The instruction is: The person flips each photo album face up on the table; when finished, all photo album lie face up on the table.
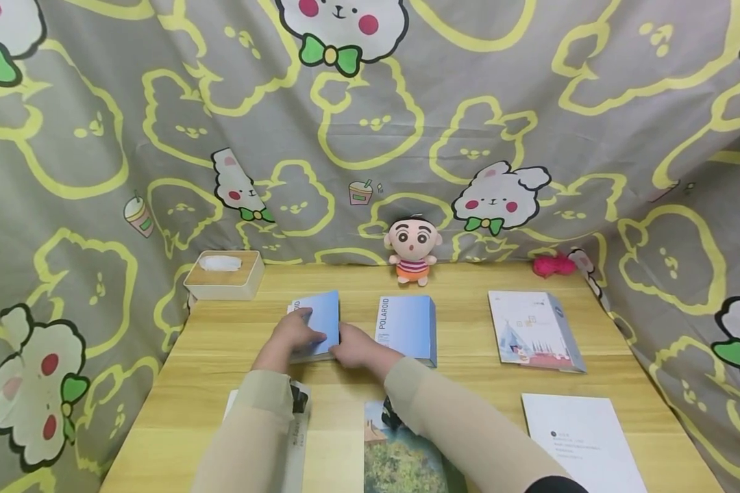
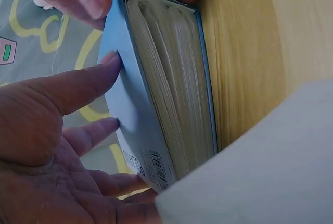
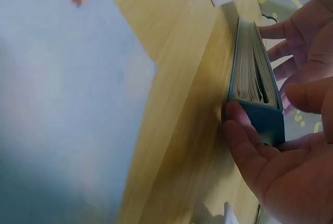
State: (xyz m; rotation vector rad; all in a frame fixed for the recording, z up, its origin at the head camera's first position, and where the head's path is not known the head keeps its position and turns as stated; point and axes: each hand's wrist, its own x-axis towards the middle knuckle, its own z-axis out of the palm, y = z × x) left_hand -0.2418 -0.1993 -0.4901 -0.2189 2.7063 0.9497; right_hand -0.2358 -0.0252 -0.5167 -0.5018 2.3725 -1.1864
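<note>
Pale blue photo album [image 1: 325, 315], at about eleven o'clock on a light wood-grain desk [image 1: 336, 445], held between a person's two hands; six o'clock is the person's side. The left hand [image 1: 292, 335] grips it from nine o'clock, thumb and forefinger on the cover, the other fingers at the edge. The right hand [image 1: 359, 346] holds the spine at three o'clock, fingertips tucked beneath. Thick, slightly fanned pages show between the covers.

Just beside it, at twelve o'clock, lies a matching blue album lettered POLAROID [image 1: 407, 329]. Behind that, a round-headed plush doll [image 1: 413, 250] in a striped top and orange shorts sits against a grey curtain [image 1: 376, 103] printed with yellow outlines and white rabbits. A white tissue box [image 1: 249, 277] with a wood-coloured lid is at ten o'clock; a bright pink bundle [image 1: 553, 266] at one. Nearer, a white illustrated album [image 1: 527, 322] lies at two o'clock, a white booklet with small print [image 1: 580, 438] at four, and a tree-pictured album [image 1: 401, 465] at six, partly under the right sleeve [image 1: 469, 424].
</note>
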